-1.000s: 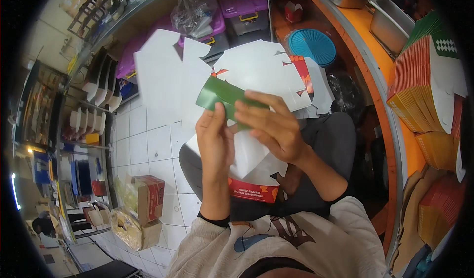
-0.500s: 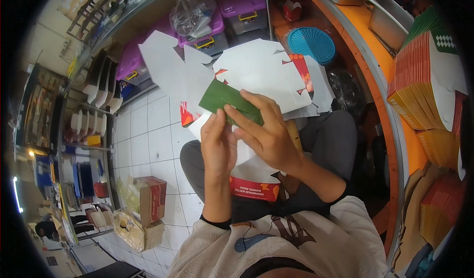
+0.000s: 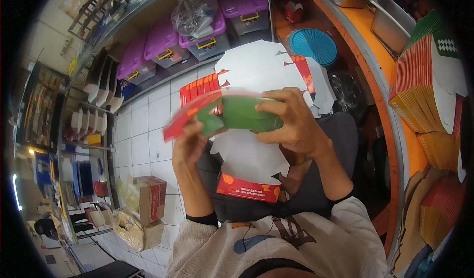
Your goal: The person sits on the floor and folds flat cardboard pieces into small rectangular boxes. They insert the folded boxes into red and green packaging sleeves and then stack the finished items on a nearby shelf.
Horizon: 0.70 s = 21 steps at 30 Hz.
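A green-and-red carton (image 3: 249, 114) is held up in front of me between both hands, above my lap. My right hand (image 3: 298, 122) is closed on its green right end, with fingers over the top and thumb side below. My left hand (image 3: 188, 142) grips the left end, where a red panel blurred by motion sticks out to the left. Below, on my lap, rests a white carton blank (image 3: 249, 154) with a red printed edge (image 3: 249, 189). Just beyond the held carton lies a stack of flat white carton blanks (image 3: 254, 63) with red flaps showing.
Purple-lidded storage bins (image 3: 205, 28) stand along the back, a plastic bag on one. A blue round lid (image 3: 313, 46) lies at the far right. Stacked cartons (image 3: 419, 80) and metal pans (image 3: 392, 21) sit on the orange shelf. Cardboard boxes (image 3: 148, 199) stand on the tiled floor.
The carton has turned from its white side to show green and red panels. My hands have moved apart, left hand leftward and right hand rightward. The red flaps of the stack are now uncovered.
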Available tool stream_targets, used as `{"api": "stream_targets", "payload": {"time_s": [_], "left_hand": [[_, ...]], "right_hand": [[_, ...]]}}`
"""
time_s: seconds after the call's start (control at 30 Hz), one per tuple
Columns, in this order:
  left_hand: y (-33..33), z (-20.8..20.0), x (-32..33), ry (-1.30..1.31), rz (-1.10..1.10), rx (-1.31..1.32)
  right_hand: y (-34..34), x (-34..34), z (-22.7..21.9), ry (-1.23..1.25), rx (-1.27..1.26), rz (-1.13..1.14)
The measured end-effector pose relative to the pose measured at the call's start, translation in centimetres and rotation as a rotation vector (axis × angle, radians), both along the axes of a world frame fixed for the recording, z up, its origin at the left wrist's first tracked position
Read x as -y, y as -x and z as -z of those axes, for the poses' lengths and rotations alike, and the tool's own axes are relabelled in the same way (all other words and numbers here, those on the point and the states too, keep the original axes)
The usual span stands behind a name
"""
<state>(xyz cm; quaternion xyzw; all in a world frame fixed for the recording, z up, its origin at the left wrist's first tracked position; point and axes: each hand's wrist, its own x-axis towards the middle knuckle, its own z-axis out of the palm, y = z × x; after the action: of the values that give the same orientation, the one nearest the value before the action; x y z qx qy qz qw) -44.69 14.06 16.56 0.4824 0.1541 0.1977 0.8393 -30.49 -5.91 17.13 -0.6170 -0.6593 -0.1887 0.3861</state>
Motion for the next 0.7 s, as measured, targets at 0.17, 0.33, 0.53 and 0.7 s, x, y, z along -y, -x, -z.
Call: {"api": "stream_targets", "payload": {"time_s": [0.17, 0.33, 0.53, 0.7], "left_hand": [[0.2, 1.6, 3.9, -0.704, -0.201, -0.226], [-1.5, 0.9, 7.3, -0.439, -0.266, -0.052], [-1.4, 2.7, 5.2, -0.632, -0.071, 0.062], [-0.5, 1.4, 4.4, -1.787, 0.22, -0.15]], "right_hand": [[0.0, -0.3, 0.8, -0.04, -0.058, 0.046], [1.9, -1.9, 1.2, -0.151, -0.099, 0.084], [1.8, -2.2, 1.1, -0.204, -0.172, 0.165], [-3.8, 0.8, 1.3, -0.152, -0.647, 0.131]]}}
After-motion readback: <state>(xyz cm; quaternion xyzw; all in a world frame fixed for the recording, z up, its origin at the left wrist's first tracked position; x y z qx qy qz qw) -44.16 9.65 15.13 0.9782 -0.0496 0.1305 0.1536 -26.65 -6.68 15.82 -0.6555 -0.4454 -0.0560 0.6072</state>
